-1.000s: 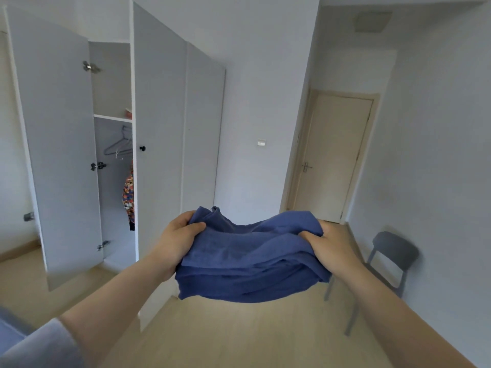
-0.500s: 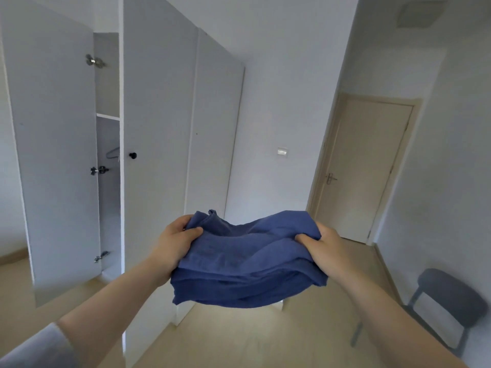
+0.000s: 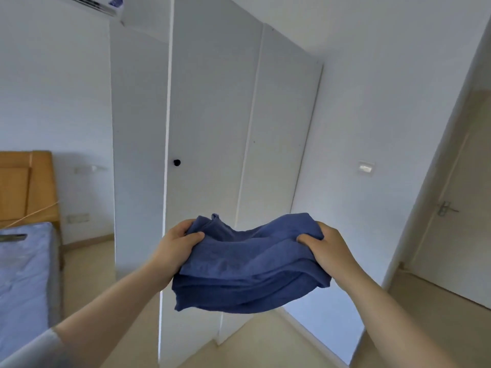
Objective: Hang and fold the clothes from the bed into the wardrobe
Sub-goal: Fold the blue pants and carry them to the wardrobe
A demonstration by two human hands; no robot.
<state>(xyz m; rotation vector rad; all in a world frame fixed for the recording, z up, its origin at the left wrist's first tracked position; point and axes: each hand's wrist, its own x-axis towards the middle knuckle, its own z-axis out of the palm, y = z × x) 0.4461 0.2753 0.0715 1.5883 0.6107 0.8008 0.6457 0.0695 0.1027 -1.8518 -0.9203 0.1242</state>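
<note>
While both hands grip it, the folded blue garment (image 3: 249, 264) faces the wardrobe (image 3: 212, 128).

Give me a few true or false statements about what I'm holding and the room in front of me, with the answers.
1. Both the left hand and the right hand grip the folded blue cloth. True.
2. The cloth lies on the bed. False: it is held in the air in front of the wardrobe.
3. The wardrobe door carries a black knob. True.
4. The bed stands to the right of the wardrobe. False: it is on the left.
</note>
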